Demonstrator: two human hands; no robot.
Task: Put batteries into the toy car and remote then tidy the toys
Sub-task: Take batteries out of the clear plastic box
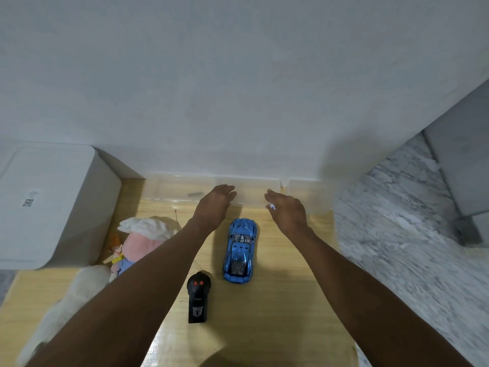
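Observation:
A shiny blue toy car [240, 251] stands on the wooden table [280, 300], its length running away from me. A black remote [198, 296] with two red buttons and a thin wire antenna lies just left of it, nearer to me. Both my arms reach forward over the table. My left hand [215, 206] hovers with straight fingers past the car's far left. My right hand [287, 209] hovers past the car's far right, fingers relaxed, with a small white thing at its underside. Both hands are near a clear plastic box [182, 189] at the wall.
A white bin [53, 205] stands at the left. Soft toys lie on the table's left side: a pink and white plush [143, 239] and a white furry one [76, 295]. A white wall rises behind. Marble floor [402, 234] lies to the right.

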